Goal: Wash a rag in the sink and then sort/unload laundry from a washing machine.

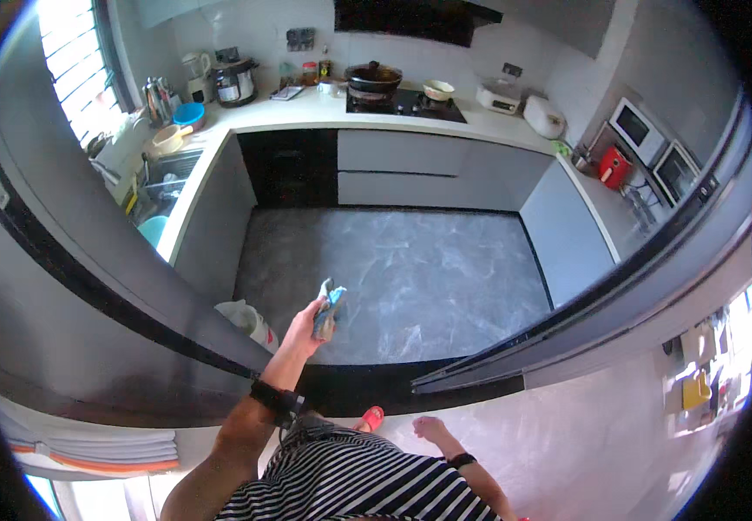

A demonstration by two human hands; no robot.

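My left hand (305, 331) is stretched forward at the kitchen doorway, closed around a crumpled bluish cloth or wrapper (329, 311); its exact kind cannot be told. Grey floor shows beyond it. My right hand (430, 429) hangs low beside my striped top, fingers curled, with nothing visible in it. A white bin with a bag liner (249, 322) stands inside the doorway, left of my left forearm. Black bands circle both wrists. A red slipper (373, 417) shows on one foot, near the dark threshold (382, 389).
Door panels (610, 319) flank the opening. The counter (284, 115) carries a lidded pan (374, 78) on the hob, a bowl (438, 90), a multicooker (236, 83) and a red air fryer (614, 167). A sink (174, 170) is at left.
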